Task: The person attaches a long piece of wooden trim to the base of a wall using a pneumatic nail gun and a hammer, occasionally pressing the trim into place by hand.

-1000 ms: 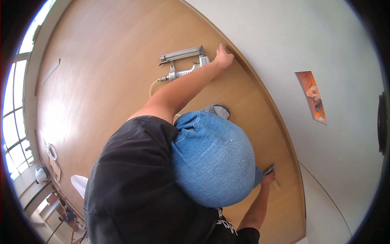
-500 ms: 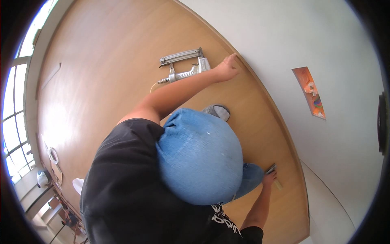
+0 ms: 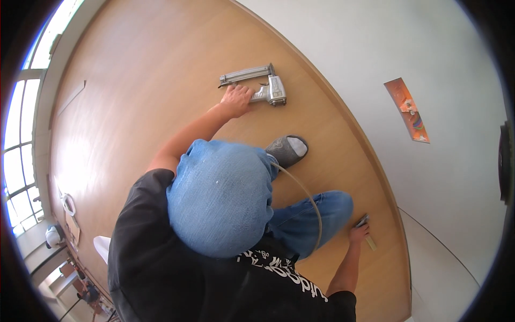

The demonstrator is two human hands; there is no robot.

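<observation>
A silver pneumatic nail gun (image 3: 277,88) lies on the brown wooden floor, its long magazine pointing left. The fingers of my left hand (image 3: 236,100) are closed round its grip, near the rear end of the tool. My right hand (image 3: 358,233) is low on the right beside my knee, closed on a small tool (image 3: 363,220). A dark metal end sticks out above the fingers and a pale yellowish strip below; its exact kind is not clear. A beige air hose (image 3: 307,189) curves over my jeans.
Wooden floor (image 3: 155,59) runs to a skirting strip (image 3: 354,126) along the white wall (image 3: 343,48). An orange printed piece (image 3: 407,111) shows on the wall. My slippered foot (image 3: 289,150) stands between the hands. Far left are windows (image 3: 21,134) and a white coil (image 3: 68,204).
My left hand has come back from beside the wall to the nail gun's grip and closed on it. My knees have shifted and the hose has come into view. The right hand keeps its hold.
</observation>
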